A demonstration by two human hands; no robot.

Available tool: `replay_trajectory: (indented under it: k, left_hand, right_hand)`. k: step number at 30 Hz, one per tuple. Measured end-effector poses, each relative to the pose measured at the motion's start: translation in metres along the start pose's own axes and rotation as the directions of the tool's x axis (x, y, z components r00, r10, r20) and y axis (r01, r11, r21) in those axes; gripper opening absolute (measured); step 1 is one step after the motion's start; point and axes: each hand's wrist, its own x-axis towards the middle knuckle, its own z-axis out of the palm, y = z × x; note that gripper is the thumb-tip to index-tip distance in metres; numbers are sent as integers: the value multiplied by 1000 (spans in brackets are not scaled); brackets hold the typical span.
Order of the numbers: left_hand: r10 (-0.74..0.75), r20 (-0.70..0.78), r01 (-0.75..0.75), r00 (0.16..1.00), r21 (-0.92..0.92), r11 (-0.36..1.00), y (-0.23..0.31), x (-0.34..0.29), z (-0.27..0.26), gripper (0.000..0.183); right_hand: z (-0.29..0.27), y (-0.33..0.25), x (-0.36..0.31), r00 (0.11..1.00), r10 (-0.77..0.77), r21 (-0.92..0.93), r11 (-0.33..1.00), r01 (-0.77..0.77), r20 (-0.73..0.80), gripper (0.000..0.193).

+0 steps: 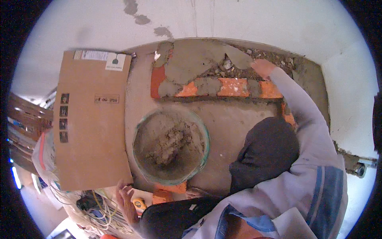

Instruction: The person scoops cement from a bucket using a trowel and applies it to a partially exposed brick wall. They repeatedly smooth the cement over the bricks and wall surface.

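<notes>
My right hand (pixel 263 69) reaches out to the far right, its fingers closed over the rubble. A grey, pointed shape, which looks like a mortar-coated trowel blade (pixel 241 60), extends left from it; the handle is hidden. Wet mortar (pixel 195 57) covers the left part of the low brick bed, while stones and rubble (pixel 229 71) show on the right. Orange bricks (pixel 234 87) with mortar joints edge the bed's near side. My left hand (pixel 126 201) is down at the lower left with fingers apart, holding nothing, close to the cardboard box's near edge.
A round green-rimmed tub (pixel 206 139) of mortar (pixel 172 144) stands before my knee. The large cardboard box (pixel 91 139) is on the left. Loose bricks (pixel 162 196), a yellow tape measure (pixel 139 204) and tangled cables (pixel 101 215) lie nearer. Pipes (pixel 362 169) protrude at the right wall.
</notes>
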Motion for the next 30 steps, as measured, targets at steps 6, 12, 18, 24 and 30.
replay_trajectory:
  k: [6,12,18,24,30]
  left_hand:
    - [-4,228,60,974,-242,968,-54,30,56,57]
    - [299,172,-23,939,-833,552,-72,49,103,62]
    - [308,197,-41,931,-781,623,-58,39,100,78]
    - [367,265,-80,892,-706,704,-40,23,108,84]
    - [386,339,-21,858,-728,685,-42,16,107,95]
  right_hand:
    - [-47,-10,-90,970,-65,-103,994,42,-235,34]
    - [-113,-143,-120,933,-357,-34,934,356,-50,36]
    - [-89,-263,-94,674,-738,-439,614,656,-24,21]
    - [-68,-300,-63,688,-703,-531,518,671,183,18]
    - [-24,-295,-60,670,-664,-382,554,739,333,19]
